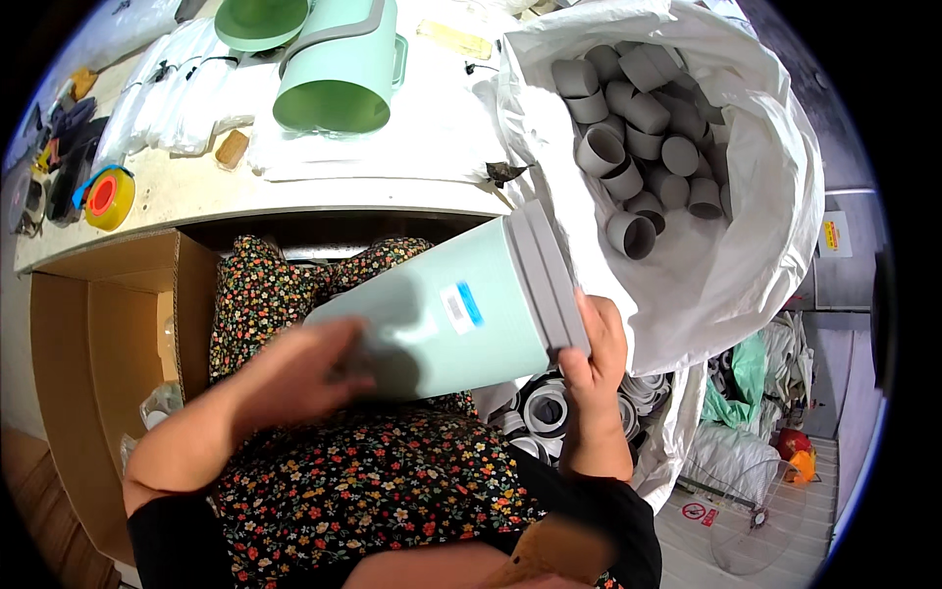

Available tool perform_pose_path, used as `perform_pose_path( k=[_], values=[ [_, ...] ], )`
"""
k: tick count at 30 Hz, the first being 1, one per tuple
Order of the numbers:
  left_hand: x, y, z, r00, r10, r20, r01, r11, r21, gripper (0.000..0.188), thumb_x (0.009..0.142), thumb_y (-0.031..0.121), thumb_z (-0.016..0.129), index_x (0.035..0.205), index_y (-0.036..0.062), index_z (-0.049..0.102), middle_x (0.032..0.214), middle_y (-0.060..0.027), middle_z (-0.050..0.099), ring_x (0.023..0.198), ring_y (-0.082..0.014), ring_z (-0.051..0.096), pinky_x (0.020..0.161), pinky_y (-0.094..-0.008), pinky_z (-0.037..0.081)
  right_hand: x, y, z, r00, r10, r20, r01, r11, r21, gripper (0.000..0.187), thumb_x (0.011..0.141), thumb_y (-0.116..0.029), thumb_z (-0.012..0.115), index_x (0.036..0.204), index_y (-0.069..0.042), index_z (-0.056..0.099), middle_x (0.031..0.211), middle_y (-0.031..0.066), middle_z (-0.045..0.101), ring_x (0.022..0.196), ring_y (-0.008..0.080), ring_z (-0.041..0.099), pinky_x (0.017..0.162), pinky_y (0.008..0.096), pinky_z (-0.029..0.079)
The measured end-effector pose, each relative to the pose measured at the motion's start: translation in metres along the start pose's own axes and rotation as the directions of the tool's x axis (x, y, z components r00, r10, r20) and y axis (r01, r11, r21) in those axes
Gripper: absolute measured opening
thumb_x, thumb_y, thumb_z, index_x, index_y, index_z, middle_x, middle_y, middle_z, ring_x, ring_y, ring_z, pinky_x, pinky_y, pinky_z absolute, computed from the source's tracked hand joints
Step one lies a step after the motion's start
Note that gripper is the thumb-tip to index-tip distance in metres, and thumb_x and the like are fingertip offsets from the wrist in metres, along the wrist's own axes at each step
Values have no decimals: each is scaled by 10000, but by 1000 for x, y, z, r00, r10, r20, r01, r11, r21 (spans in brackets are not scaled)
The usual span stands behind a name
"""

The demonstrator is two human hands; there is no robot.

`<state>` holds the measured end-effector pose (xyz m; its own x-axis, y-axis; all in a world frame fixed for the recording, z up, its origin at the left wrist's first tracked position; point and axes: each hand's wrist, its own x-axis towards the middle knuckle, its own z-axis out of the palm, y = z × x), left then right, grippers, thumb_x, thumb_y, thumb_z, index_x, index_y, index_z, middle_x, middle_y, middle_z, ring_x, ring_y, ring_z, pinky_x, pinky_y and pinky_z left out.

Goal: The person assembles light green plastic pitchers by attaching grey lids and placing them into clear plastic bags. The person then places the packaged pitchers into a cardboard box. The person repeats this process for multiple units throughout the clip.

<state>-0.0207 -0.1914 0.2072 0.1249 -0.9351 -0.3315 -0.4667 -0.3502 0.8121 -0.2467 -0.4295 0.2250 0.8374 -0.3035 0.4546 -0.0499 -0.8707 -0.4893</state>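
A pale green, tapered plastic bin (442,314) with a stepped grey rim lies on its side above my lap. A white and blue sticker is on its wall. The fingers and thumb of my right hand (597,348) are closed on the grey rim at the wide end. At the narrow left end is my left hand (309,368), smeared by motion; I cannot tell whether it touches the wall. On the worktable (186,196), a green bin with a side handle (339,83) lies with its mouth facing me, beside another round green piece (260,22).
A large white sack (677,294) at the right holds many grey cylindrical cups (643,162). Grey and white rings (545,407) lie below it. An open cardboard box (128,324) stands at the left. Yellow tape (108,199) and a fan (751,510) are also in view.
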Motion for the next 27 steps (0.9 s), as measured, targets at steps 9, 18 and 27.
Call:
perform_pose_path(
  k=[9, 18, 27],
  values=[
    [-16, -21, -4, 986, 18, -163, -60, 964, -258, 306, 833, 192, 621, 1058, -3, 547, 956, -129, 625, 876, -200, 612, 732, -324, 498, 30, -2, -1, 971, -237, 30, 232, 966, 114, 586, 852, -494, 507, 1145, 11, 563, 933, 170, 578, 819, 312, 561, 748, 373, 452],
    [0, -3, 4, 866, 406, -293, -382, 914, 137, 193, 793, 131, 655, 981, 96, 631, 803, -109, 637, 700, -245, 626, 668, -340, 498, 67, 29, 30, 994, -108, 21, 94, 936, 338, 593, 889, -499, 430, 1058, 38, 615, 948, 168, 617, 882, 274, 577, 824, 338, 428],
    [75, -87, 0, 907, -27, -421, -335, 563, -756, 688, 901, 592, 329, 1260, 18, 447, 1310, -137, 437, 1232, -227, 396, 1038, -355, 280, 66, 19, 31, 937, -350, 15, 276, 765, 582, 444, 892, -400, 490, 827, 6, 658, 737, 124, 643, 692, 257, 600, 811, 444, 447]
  ],
)
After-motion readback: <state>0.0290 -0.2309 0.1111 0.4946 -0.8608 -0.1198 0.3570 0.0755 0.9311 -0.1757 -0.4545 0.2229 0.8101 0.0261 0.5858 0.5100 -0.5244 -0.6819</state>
